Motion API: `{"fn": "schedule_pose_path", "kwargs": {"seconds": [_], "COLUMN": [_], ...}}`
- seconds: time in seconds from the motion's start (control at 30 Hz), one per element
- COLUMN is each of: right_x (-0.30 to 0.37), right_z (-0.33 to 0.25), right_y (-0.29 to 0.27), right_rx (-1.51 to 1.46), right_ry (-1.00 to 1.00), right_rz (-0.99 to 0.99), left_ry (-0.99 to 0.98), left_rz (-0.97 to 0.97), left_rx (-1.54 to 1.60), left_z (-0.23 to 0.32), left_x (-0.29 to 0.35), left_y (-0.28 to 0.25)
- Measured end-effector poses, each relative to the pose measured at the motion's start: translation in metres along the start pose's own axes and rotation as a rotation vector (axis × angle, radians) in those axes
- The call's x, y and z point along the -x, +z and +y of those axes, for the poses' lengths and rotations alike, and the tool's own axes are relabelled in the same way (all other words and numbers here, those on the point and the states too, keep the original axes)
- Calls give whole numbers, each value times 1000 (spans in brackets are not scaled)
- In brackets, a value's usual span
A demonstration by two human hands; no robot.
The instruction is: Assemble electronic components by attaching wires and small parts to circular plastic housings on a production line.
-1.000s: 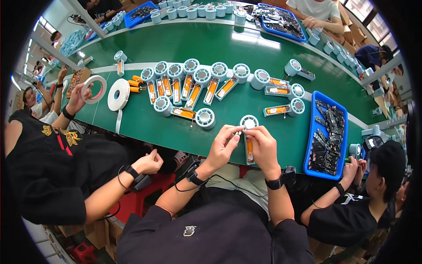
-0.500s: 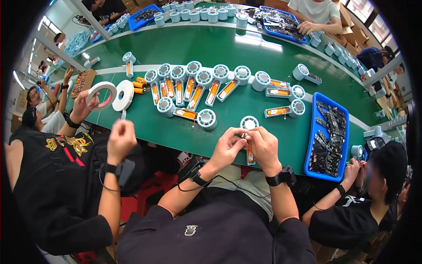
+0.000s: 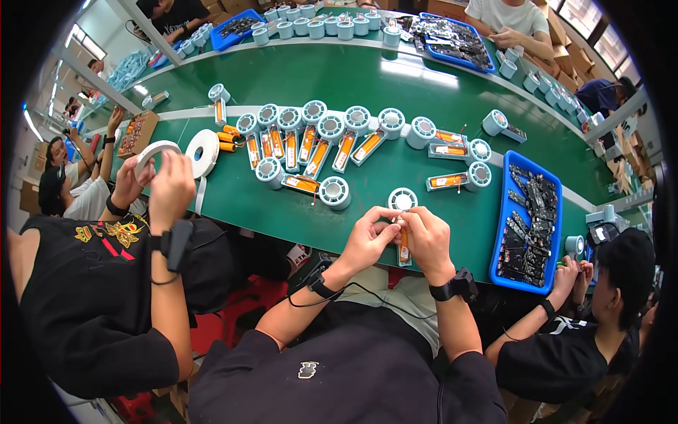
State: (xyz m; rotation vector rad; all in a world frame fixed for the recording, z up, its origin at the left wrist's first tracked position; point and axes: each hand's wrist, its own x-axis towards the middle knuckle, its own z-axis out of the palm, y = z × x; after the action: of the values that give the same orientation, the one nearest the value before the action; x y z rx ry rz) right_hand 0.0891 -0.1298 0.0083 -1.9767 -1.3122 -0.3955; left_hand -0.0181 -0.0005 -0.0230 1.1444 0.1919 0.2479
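In front of me on the green bench lies a light-blue unit with a round slotted head (image 3: 402, 200), like a handheld fan. An orange battery (image 3: 403, 247) sits in its open handle, which points toward me. My left hand (image 3: 370, 239) and my right hand (image 3: 429, 239) meet over the neck between head and handle. Thumbs and forefingers of both are pinched together there, at something small that the fingertips mostly hide; possibly thin wires. Beyond my hands, several similar units (image 3: 329, 128) with orange batteries lie in a loose cluster.
A blue tray (image 3: 500, 233) of black circuit boards stands right of my hands. At left, a co-worker's hands (image 3: 169, 185) handle a white tape roll (image 3: 157, 150); another tape roll (image 3: 203, 152) lies beside loose orange batteries (image 3: 227, 138). A co-worker (image 3: 565, 339) sits close on my right.
Both my hands stay pinched at the unit's neck, with only slight finger movement. The left co-worker's nearer hand has risen to the tape roll, now tilted flatter.
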Motion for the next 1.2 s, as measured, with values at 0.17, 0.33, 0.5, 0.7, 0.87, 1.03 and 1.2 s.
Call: {"fn": "schedule_pose_path", "kwargs": {"seconds": [0.17,0.33,0.5,0.7,0.87,1.03,1.2], "right_x": [-1,0,-3,-7,-10,-14,-9], "right_z": [-2,-4,-6,-2,3,5,9], "right_y": [0,-1,1,-7,-10,-17,-14], "right_rx": [-6,9,40,82,-66,-90,-115], "right_ry": [-33,-36,-48,-32,-55,-72,-80], "right_rz": [-7,-3,20,-173,-206,-208,-187], "left_ry": [-25,-140,-138,-87,-81,-101,-135], "left_rz": [-24,-59,-40,-35,-72,-142,-164], "left_rx": [40,142,141,10,-104,-161,-266], "left_z": [3,7,10,14,17,23,29], "left_x": [1,-1,0,5,6,1,6], "left_y": [-2,-5,-4,-3,-4,-9,-16]}}
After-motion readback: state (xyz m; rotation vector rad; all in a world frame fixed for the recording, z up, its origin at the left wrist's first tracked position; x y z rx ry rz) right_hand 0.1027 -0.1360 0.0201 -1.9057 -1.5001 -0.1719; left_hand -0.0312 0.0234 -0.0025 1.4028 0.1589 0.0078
